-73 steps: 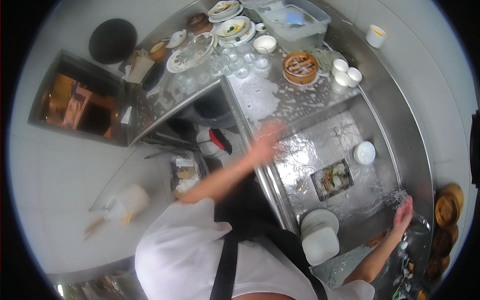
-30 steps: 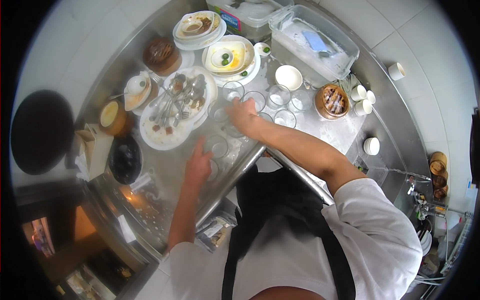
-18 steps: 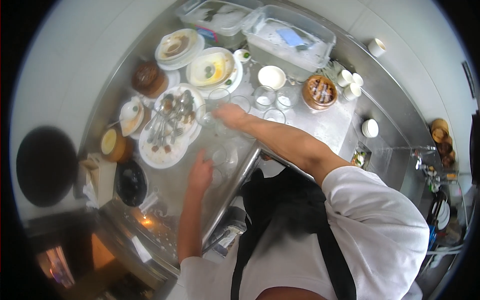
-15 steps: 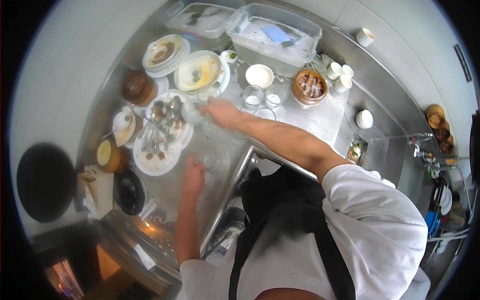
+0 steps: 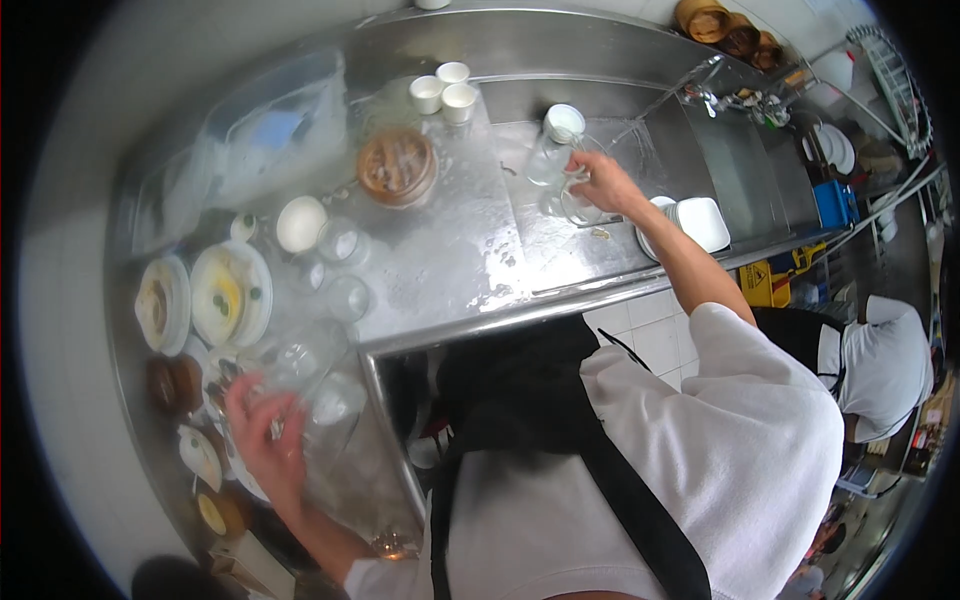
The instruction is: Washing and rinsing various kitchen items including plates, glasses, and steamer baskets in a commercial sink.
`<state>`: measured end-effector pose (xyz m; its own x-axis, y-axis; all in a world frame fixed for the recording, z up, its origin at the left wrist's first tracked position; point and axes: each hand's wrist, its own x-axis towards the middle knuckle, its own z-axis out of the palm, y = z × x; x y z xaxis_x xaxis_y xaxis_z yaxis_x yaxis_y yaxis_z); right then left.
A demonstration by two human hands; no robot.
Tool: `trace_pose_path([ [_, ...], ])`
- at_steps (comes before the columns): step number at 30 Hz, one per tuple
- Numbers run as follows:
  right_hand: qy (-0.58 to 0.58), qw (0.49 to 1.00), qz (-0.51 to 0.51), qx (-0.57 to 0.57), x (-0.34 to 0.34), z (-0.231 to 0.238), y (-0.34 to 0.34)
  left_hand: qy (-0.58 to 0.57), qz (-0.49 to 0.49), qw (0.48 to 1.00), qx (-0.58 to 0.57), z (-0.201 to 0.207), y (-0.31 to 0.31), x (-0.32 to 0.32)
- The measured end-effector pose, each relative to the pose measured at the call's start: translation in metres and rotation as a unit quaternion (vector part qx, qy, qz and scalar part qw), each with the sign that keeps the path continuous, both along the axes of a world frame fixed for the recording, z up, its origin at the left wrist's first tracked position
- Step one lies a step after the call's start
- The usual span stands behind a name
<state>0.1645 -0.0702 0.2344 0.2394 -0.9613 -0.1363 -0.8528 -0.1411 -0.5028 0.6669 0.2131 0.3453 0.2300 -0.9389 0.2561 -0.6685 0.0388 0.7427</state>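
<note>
Over the sink at the upper right, my right hand (image 5: pixel 603 188) has its fingers closed on the rim of a clear drinking glass (image 5: pixel 580 207). Another clear glass (image 5: pixel 548 160) is right beside it, touching or nearly so. At the lower left my left hand (image 5: pixel 265 435), blurred by motion, has curved fingers spread apart, and I see nothing between them. Clear glasses (image 5: pixel 337 402) stand close to that hand, above the steel counter. Partly behind the fingers lies a white plate with cutlery (image 5: pixel 215 385).
Food-smeared plates (image 5: pixel 230 297), a white bowl (image 5: pixel 300 224) and a bamboo steamer (image 5: pixel 397 165) crowd the counter. White cups (image 5: pixel 458 102) stand at the back. Small bowls (image 5: pixel 565 122) and white dishes (image 5: pixel 703 224) sit in the sink. Another person (image 5: pixel 880 365) is at right.
The view has swung right toward the sink. My right hand has moved from the dirty plates to the sink, carrying glass. My left hand stays by the glasses, its fingers now spread.
</note>
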Motion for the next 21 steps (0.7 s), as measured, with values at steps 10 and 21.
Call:
trace_pose_path([
  [10,0.030,0.986,-0.150,0.063,-0.234,-0.202,-0.112,0.023,-0.324,0.945,0.018,-0.062,-0.249,-0.327],
  [21,0.111,0.957,-0.266,0.040,-0.356,-0.325,-0.266,-0.131,-0.162,0.974,0.090,-0.328,-0.350,-0.489],
])
